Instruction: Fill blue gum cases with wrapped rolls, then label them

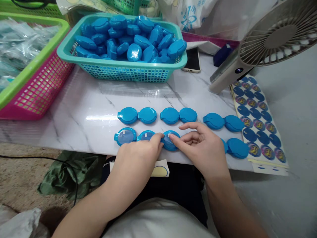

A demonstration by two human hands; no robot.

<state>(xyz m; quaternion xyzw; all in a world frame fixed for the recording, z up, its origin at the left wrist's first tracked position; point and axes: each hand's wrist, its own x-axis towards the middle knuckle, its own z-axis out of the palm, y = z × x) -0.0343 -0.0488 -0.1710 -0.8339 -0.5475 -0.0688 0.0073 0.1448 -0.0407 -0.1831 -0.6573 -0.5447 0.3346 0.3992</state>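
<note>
Two rows of blue hinged plastic cases, laid open, lie on the table. In the front row, the left case (126, 136) and the case lid under my hands (170, 141) carry round clear stickers with a small white label. My left hand (138, 157) bends over this row, its fingertips closed at the hinge edge of that middle case; its other fingers are hidden. With its thumb, my right hand (201, 147) presses the sticker's right side, while the index finger arches apart above. A strip of sticker backing (161, 169) with a yellow circle shows below my left hand.
A turquoise basket (123, 71) heaped with blue cases stands behind, beside a pink-and-green basket (42, 89) of clear bags. On the right are a phone (192, 61), a fan (228, 71) and sticker sheets (257, 122). More open cases (170, 115) fill the back row.
</note>
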